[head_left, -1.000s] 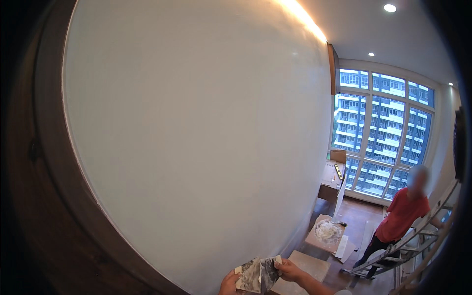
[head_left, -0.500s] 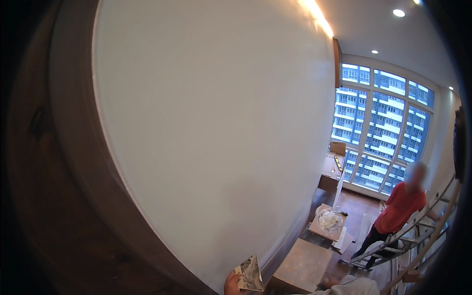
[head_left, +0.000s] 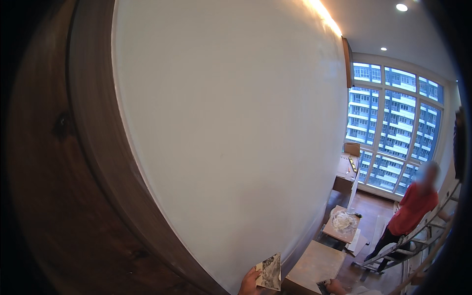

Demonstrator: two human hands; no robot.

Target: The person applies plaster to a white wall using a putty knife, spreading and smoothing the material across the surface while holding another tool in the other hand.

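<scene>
My left hand (head_left: 250, 283) is at the lower edge, its fingers closed on the side of a small flat rectangular piece (head_left: 269, 273). That piece has a pale border and a face mottled with grey; its exact kind is unclear. Right of it, also at the bottom, my right hand (head_left: 336, 286) is closed around a small dark, flat-looking thing (head_left: 323, 285) whose kind I cannot make out. The large pale wall (head_left: 221, 147) rises in front of me, and both hands are apart from it.
Dark wooden trim (head_left: 93, 123) borders the wall on the left. A brown tabletop (head_left: 314, 263) lies below, beyond it a board (head_left: 342, 223) bearing a whitish heap. At right, a person in a red shirt (head_left: 413, 209) stands by a ladder (head_left: 418, 243), before tall windows (head_left: 393, 123).
The whole view has shifted, so the scene sits farther right. Its piece now stands more upright in my left hand. More of my right hand and its dark thing shows.
</scene>
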